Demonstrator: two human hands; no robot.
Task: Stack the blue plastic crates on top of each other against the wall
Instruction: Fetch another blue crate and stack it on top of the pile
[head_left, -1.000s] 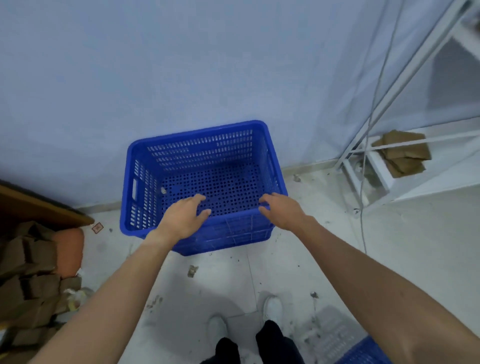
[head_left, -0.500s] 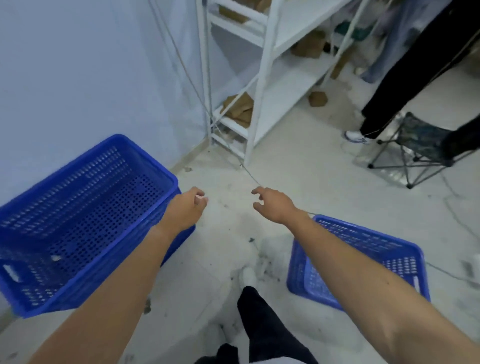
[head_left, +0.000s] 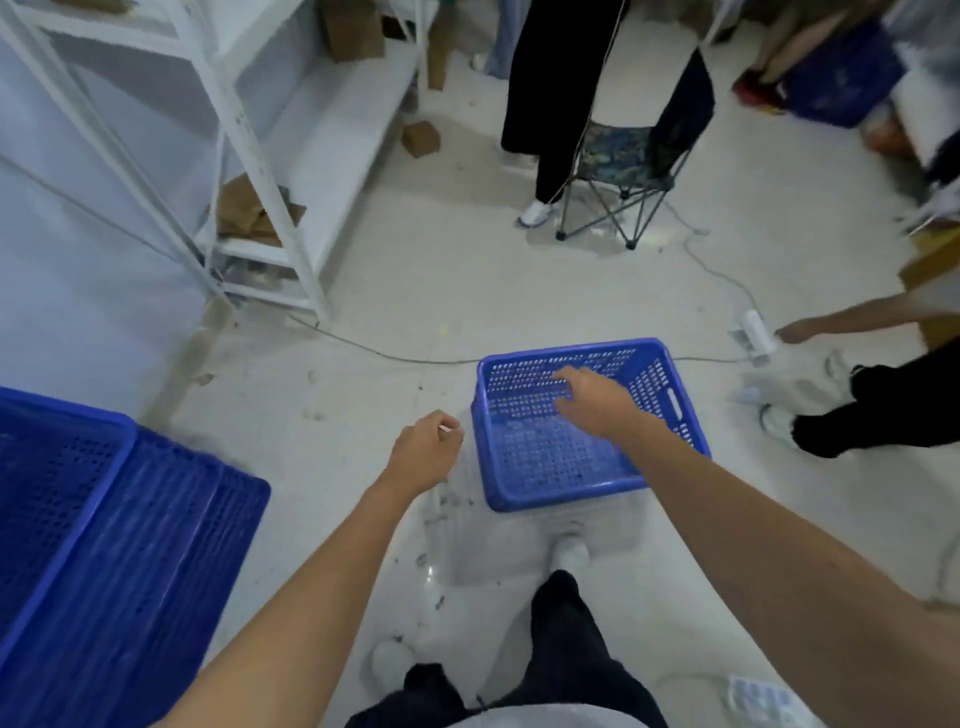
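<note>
Blue plastic, the first crate (head_left: 104, 545) now sits behind-left by the wall (head_left: 78, 291), and I've turned to the second crate (head_left: 587, 421) ahead, right hand (head_left: 597, 402) fingers spread over it, left hand (head_left: 426, 449) loosely curled beside it, both empty.

Both bare arms are stretched forward and down; the left hand (head_left: 427, 451) is held loosely curled, its fingers folded in toward the palm, with nothing gripped; the right hand (head_left: 597, 399) is reached further out, palm down, its fingers spread and empty; the right arm is extended more than the left.
</note>
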